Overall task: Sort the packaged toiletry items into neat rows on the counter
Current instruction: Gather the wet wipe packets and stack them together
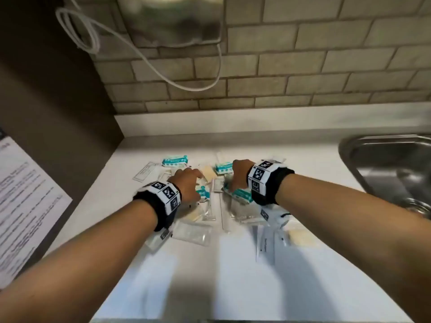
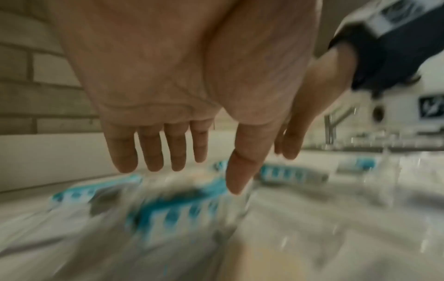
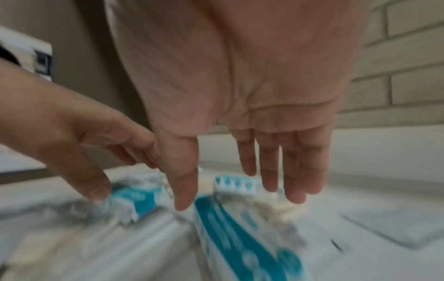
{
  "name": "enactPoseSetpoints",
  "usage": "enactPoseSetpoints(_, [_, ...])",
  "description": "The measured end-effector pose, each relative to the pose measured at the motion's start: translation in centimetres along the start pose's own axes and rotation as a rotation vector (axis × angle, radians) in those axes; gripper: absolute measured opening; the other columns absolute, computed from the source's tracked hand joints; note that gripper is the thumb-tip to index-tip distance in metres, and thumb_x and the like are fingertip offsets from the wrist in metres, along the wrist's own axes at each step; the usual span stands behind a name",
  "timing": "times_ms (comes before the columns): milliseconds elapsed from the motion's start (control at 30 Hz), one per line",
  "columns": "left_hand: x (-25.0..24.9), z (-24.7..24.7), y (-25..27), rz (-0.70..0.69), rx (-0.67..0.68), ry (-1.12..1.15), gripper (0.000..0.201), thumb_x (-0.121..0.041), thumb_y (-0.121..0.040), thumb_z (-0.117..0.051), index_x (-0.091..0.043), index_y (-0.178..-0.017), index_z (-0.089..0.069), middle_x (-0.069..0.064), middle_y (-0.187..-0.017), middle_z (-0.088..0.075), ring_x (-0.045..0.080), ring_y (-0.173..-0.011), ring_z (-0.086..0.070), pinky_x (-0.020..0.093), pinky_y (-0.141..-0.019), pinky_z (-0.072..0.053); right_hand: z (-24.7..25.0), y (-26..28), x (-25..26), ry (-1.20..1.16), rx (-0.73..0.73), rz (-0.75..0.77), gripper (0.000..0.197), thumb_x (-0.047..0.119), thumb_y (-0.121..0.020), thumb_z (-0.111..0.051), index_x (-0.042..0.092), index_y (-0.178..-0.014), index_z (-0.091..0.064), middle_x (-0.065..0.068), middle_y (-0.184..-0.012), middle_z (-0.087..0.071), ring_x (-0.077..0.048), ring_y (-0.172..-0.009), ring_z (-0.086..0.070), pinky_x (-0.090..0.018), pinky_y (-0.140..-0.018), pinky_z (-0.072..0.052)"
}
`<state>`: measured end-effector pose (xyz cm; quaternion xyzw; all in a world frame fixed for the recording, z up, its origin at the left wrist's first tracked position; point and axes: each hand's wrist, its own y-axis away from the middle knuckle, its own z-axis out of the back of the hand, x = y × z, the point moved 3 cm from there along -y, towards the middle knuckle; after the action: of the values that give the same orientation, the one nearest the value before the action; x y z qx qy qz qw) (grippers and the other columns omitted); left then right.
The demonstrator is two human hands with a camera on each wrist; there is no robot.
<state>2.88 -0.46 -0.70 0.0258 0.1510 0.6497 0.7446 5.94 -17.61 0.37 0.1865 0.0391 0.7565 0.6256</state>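
A loose pile of packaged toiletries lies on the white counter [image 1: 210, 287]. It includes teal-and-white packets [image 1: 175, 160] [image 1: 223, 167], clear sachets [image 1: 193, 233] and a long white sachet [image 1: 264, 244]. My left hand [image 1: 190, 183] hovers over a teal packet [image 1: 203, 194] with straight, spread fingers [image 2: 153, 152] and holds nothing. My right hand [image 1: 238, 177] hangs just above another teal packet [image 1: 241, 195], its fingers [image 3: 271, 171] straight and empty. The wrist views are blurred; teal packets [image 2: 173, 209] [image 3: 240, 237] lie right under the fingertips.
A steel sink [image 1: 345, 145] sits at the right, its faucet [image 2: 331, 129] beyond the pile. A tiled wall [image 1: 303, 66] with a hanging white cable [image 1: 149, 59] backs the counter. A dark panel with a printed sheet [image 1: 23, 194] bounds the left side.
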Motion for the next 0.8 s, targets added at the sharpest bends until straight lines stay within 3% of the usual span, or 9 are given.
enactPoseSetpoints(100, [0.5, -1.0, -0.8, 0.036, 0.079, -0.127, 0.065, -0.026, -0.083, -0.066, -0.022, -0.143, -0.040, 0.005, -0.143, -0.046, 0.028, -0.128, -0.046, 0.037, -0.105, -0.042, -1.1, -0.3, -0.8, -0.045, 0.004, -0.041, 0.051, 0.026, -0.076, -0.076, 0.006, -0.120, -0.059, -0.016, -0.121, -0.060, -0.035, -0.111, -0.059, -0.039, -0.087, -0.049])
enactPoseSetpoints(167, [0.3, -1.1, -1.4, -0.004, 0.077, -0.167, 0.044, -0.026, -0.082, -0.065, -0.022, -0.125, -0.056, 0.005, -0.127, -0.061, 0.026, -0.111, -0.058, 0.035, -0.095, -0.049, -1.9, -0.6, -1.1, -0.044, 0.027, -0.039, 0.045, 0.026, -0.078, -0.073, 0.007, -0.116, -0.061, -0.016, -0.119, -0.062, -0.034, -0.109, -0.060, -0.037, -0.083, -0.048])
enactPoseSetpoints(233, [-0.2, -0.5, -2.0, -0.040, 0.041, -0.167, 0.036, -0.032, -0.080, -0.066, -0.023, -0.115, -0.063, 0.003, -0.111, -0.068, 0.024, -0.098, -0.063, 0.034, -0.088, -0.052, -1.7, -0.8, -0.9, -0.035, 0.048, -0.012, 0.039, 0.030, -0.081, -0.070, 0.008, -0.112, -0.063, -0.014, -0.116, -0.064, -0.031, -0.105, -0.062, -0.034, -0.078, -0.048])
enactPoseSetpoints(300, [-1.2, 0.4, -2.9, -0.063, -0.053, -0.086, 0.041, -0.043, -0.081, -0.060, -0.022, -0.116, -0.062, 0.004, -0.111, -0.066, 0.024, -0.097, -0.061, 0.035, -0.087, -0.051, -1.3, -0.8, -0.8, -0.040, 0.038, -0.016, 0.044, 0.040, -0.087, -0.061, 0.009, -0.118, -0.059, -0.014, -0.119, -0.061, -0.030, -0.105, -0.061, -0.034, -0.081, -0.049])
enactPoseSetpoints(367, [-2.6, 1.3, -4.7, -0.089, -0.126, 0.030, 0.044, -0.044, -0.085, -0.056, -0.017, -0.119, -0.057, 0.007, -0.117, -0.060, 0.026, -0.100, -0.058, 0.034, -0.085, -0.047, -0.6, -0.4, -1.0, -0.104, -0.018, -0.017, 0.058, 0.047, -0.090, -0.053, 0.008, -0.131, -0.046, -0.016, -0.125, -0.052, -0.032, -0.111, -0.055, -0.037, -0.088, -0.046])
enactPoseSetpoints(467, [-4.6, 2.1, -8.0, -0.106, -0.121, 0.096, 0.048, -0.042, -0.082, -0.063, -0.015, -0.119, -0.047, 0.010, -0.122, -0.053, 0.029, -0.101, -0.056, 0.033, -0.082, -0.044, 0.5, -0.1, -2.4, -0.203, -0.075, -0.048, 0.062, 0.048, -0.088, -0.051, 0.006, -0.132, -0.037, -0.017, -0.125, -0.045, -0.035, -0.111, -0.053, -0.037, -0.084, -0.041])
enactPoseSetpoints(633, [-6.7, 1.3, -11.6, -0.116, -0.011, -0.077, 0.070, -0.046, -0.061, -0.082, -0.018, -0.116, -0.049, 0.004, -0.110, -0.059, 0.025, -0.094, -0.058, 0.029, -0.075, -0.045, 1.9, 1.4, -6.1, -0.116, -0.006, -0.138, 0.074, 0.051, -0.075, -0.070, 0.008, -0.126, -0.040, -0.011, -0.118, -0.049, -0.028, -0.103, -0.056, -0.034, -0.075, -0.045])
enactPoseSetpoints(733, [-7.5, 0.8, -12.4, -0.110, 0.052, -0.205, 0.059, -0.052, -0.062, -0.080, -0.015, -0.104, -0.060, 0.002, -0.096, -0.065, 0.024, -0.084, -0.061, 0.028, -0.066, -0.045, 2.4, 2.3, -9.1, -0.101, 0.028, -0.262, 0.066, 0.041, -0.074, -0.077, 0.007, -0.123, -0.048, -0.009, -0.114, -0.061, -0.026, -0.103, -0.061, -0.033, -0.078, -0.051])
enactPoseSetpoints(800, [-8.0, 1.0, -12.5, -0.119, 0.060, -0.242, 0.053, -0.055, -0.066, -0.076, -0.014, -0.097, -0.063, 0.002, -0.086, -0.062, 0.024, -0.077, -0.058, 0.028, -0.062, -0.042, 2.3, 2.7, -10.6, -0.047, 0.077, -0.315, 0.057, 0.040, -0.072, -0.078, 0.008, -0.115, -0.059, -0.005, -0.101, -0.066, -0.024, -0.098, -0.064, -0.031, -0.081, -0.054])
